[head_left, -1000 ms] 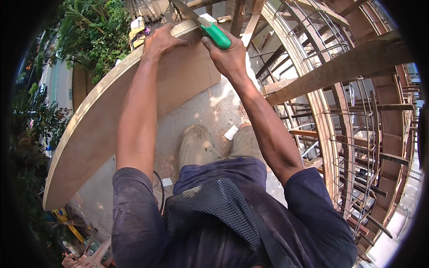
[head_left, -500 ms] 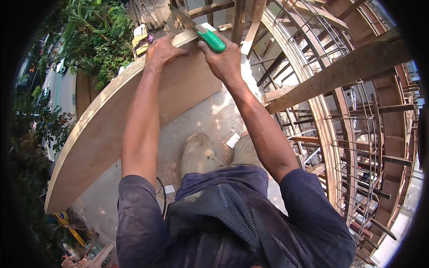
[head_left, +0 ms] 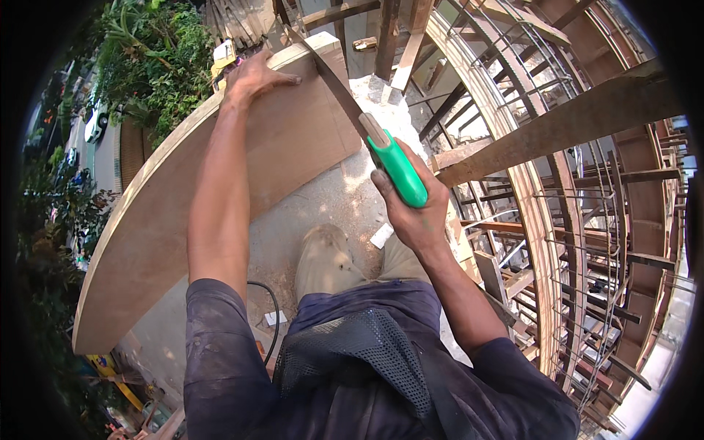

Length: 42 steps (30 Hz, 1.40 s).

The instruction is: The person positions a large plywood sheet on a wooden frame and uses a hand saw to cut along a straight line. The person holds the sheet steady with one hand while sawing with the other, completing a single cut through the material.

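A large curved plywood panel (head_left: 172, 180) with a thick pale edge stands before me and sweeps down to the left. Near its far end, my left hand (head_left: 253, 79) rests over the top edge, thumb stretched along the face and the other fingers partly hidden behind. My right hand (head_left: 418, 209) is wrapped round the green handle of a handsaw (head_left: 337, 92). The saw's narrow dark blade crosses the panel's top edge, just right of my left hand, with its tip beyond the edge. A faint straight line runs down the panel near its right end.
On the right, a heavy wooden beam (head_left: 543, 125) slants across curved formwork and steel bars (head_left: 579, 220). Green plants (head_left: 158, 81) grow at far left. A small white piece (head_left: 381, 235) and a black cable (head_left: 275, 315) lie on the concrete floor (head_left: 293, 213).
My right hand has pulled the saw back toward me and to the right, so more blade shows on my side of the edge. My left hand has shifted slightly left.
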Each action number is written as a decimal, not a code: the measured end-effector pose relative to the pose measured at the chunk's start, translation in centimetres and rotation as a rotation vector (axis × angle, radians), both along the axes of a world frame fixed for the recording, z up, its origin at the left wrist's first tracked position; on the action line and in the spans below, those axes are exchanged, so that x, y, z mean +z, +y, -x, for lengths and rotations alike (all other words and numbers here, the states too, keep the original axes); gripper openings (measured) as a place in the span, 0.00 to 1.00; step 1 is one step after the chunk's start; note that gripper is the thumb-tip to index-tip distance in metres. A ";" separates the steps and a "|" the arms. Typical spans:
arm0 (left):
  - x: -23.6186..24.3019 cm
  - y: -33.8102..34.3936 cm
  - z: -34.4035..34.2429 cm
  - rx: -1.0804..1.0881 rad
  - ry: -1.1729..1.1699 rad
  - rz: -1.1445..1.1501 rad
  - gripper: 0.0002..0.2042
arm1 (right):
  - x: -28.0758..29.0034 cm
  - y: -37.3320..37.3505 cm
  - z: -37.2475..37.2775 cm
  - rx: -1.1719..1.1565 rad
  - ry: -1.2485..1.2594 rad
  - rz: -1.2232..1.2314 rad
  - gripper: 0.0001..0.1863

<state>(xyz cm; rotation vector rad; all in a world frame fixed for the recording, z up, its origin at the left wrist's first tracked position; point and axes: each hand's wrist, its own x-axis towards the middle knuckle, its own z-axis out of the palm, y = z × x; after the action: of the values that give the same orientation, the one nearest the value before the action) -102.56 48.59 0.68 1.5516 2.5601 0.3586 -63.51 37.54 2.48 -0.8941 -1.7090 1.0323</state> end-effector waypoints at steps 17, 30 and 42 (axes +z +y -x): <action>2.4 0.1 2.4 -0.024 -0.058 0.010 0.54 | 3.0 -0.1 1.3 0.051 -0.047 0.088 0.30; 4.7 -5.3 -1.1 -0.066 -0.092 -0.032 0.52 | 3.7 5.3 11.0 0.046 0.013 0.057 0.22; 6.9 -8.3 -9.2 -0.138 -0.120 -0.097 0.41 | 9.2 1.5 2.4 0.050 -0.125 0.186 0.23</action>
<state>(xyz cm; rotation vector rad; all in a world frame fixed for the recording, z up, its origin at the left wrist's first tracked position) -93.37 40.25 7.56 1.6732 2.3633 0.5489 -65.91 39.05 11.71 -1.0585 -1.7669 1.2051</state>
